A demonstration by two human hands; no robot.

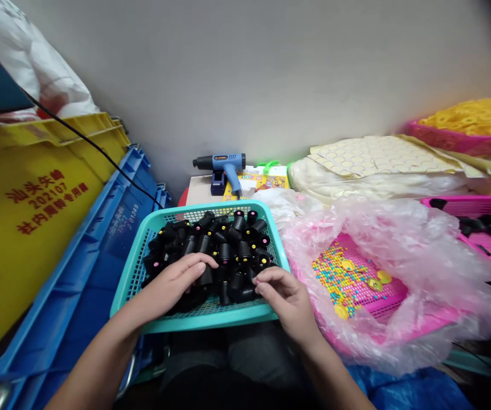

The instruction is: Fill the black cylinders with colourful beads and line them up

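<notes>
A teal mesh basket (143, 250) sits in front of me, filled with several small black cylindrical parts (228, 245), some with pink or yellow centres. My left hand (177, 282) lies over the black parts at the basket's near left, its fingers curled down onto them. My right hand (286, 299) rests at the basket's near right corner, fingertips pinched on one black part (245, 293) at the pile's edge.
Yellow crate (27, 199) and blue crate (83, 273) lean at left. A blue heat gun (224, 168) stands behind the basket. At right, a pink basket (356, 279) in clear plastic holds small coloured beads and yellow discs. Sticker sheets (377, 156) lie behind.
</notes>
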